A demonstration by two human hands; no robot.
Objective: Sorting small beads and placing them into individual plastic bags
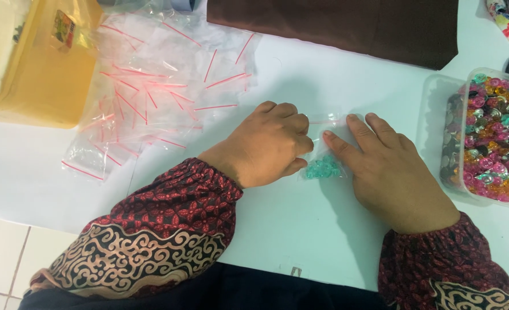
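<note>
The fingers (292, 123) of the left hand (263, 146) are curling closed over the left edge of a small clear bag (326, 150), pinching it against the bench (300, 229). The right hand (389, 172) is lying flat, its fingers (340, 146) stretched open and pressing on the bag from the right. Teal beads (322, 169) are sitting in the bag's lower end, between the two hands and just below the fingertips.

Just beyond the right hand, a clear tub (487, 138) of mixed coloured beads is standing near the bench's right edge. Up and left of the left fingers, a loose pile of empty bags with red strips (157, 86) is spreading, touching a yellow box (42, 63). A dark brown cloth (352, 26) is lying across the far side. Bare bench is lying open below the hands, toward its near edge.
</note>
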